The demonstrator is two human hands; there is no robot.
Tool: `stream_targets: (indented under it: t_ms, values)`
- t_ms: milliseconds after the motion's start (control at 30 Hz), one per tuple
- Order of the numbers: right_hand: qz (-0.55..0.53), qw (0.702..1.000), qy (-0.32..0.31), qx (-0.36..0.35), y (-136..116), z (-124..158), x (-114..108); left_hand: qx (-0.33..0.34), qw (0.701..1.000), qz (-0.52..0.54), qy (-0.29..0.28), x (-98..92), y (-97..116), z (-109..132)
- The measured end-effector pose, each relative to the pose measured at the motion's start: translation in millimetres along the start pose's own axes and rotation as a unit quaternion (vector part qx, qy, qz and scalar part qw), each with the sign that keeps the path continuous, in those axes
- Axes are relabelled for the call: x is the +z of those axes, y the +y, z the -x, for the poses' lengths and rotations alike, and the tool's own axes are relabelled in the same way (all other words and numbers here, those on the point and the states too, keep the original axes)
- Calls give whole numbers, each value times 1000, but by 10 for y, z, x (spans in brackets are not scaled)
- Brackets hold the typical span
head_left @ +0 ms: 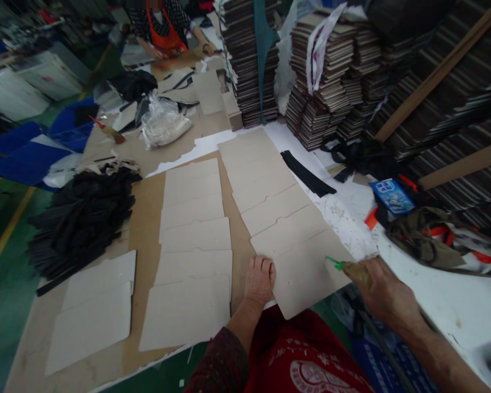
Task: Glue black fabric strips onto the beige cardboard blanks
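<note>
My left hand (pixel 259 279) rests fingers-down on the left edge of the nearest tan cardboard sheet (pixel 306 275), fingers together and flat. My right hand (pixel 382 289) is closed around a glue-smeared tool with a green tip (pixel 336 263); the tip touches the right part of that same sheet. This sheet is the lowest in an overlapping row of tan sheets (pixel 265 188) running away from me. A second row of sheets (pixel 194 234) lies to the left, and two more sheets (pixel 94 305) lie further left.
A heap of black strips (pixel 82 218) lies at the left. Tall stacks of boards (pixel 249 60) stand at the back and right, with a plastic bag (pixel 163 123), a blue packet (pixel 391 195) and cloth (pixel 425 237) nearby. Another person in an orange apron (pixel 163 33) works at the far end.
</note>
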State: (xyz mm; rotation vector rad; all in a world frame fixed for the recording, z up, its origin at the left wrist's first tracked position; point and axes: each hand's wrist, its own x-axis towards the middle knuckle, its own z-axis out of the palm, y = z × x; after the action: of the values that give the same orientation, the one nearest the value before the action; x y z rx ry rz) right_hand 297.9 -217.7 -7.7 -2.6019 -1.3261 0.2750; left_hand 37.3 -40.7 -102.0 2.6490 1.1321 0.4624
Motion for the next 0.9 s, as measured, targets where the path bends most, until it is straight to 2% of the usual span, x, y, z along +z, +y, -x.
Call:
stream_targets:
  t_ms: [100, 200, 267, 367, 433, 500, 567, 700, 900]
  values:
    - [8, 1000, 7, -4, -25, -46, -23, 0, 1000, 4, -1, 4, -8, 3]
    - [-1, 999, 17, 35, 15, -51, -70, -1, 1000, 8, -2, 20, -16, 7]
    - [-54, 994, 11, 95, 48, -37, -97, -4, 1000, 8, -3, 27, -14, 9]
    - [-167, 967, 10, 191, 24, -42, -108, -10, 1000, 7, -5, 20, 5, 11]
    - [-218, 953, 19, 210, -78, -81, -86, -14, 1000, 6, -9, 10, 22, 15]
    - [-244, 953, 12, 177, -247, -139, -37, -19, 1000, 4, -13, 5, 33, 23]
    - [-253, 961, -14, 112, -453, -196, 33, -25, 1000, 5, -17, 10, 37, 34]
    - [-202, 978, -49, -20, -824, -273, 179, -33, 999, 8, -23, 41, 27, 57]
    - [-101, 983, -44, -145, -1038, -331, 299, -33, 999, 18, -27, 72, 12, 61]
